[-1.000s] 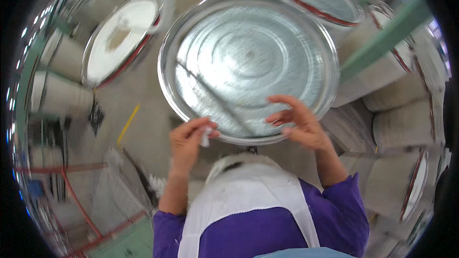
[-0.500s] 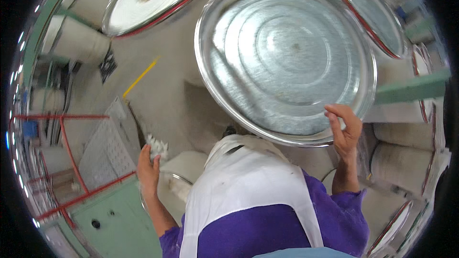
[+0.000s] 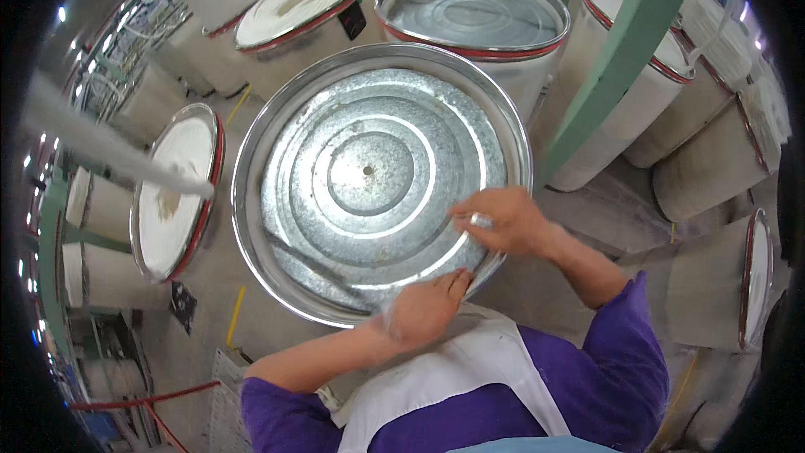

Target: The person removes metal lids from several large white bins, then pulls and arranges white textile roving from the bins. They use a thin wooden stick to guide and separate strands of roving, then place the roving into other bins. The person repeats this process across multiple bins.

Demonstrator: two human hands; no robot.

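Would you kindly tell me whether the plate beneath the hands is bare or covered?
Bare where visible: the plate shows ringed grey metal.

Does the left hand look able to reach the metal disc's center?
Likely yes: the left hand is near the metal disc, and the right hand sits off to the right, leaving the center uncovered.

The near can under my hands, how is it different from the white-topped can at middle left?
The near can shows a metal disc; the left can, white material. The left can shows a red band; the near can shows none. Your left hand and right hand are at the near can, not the left can. Both are round and open-topped.
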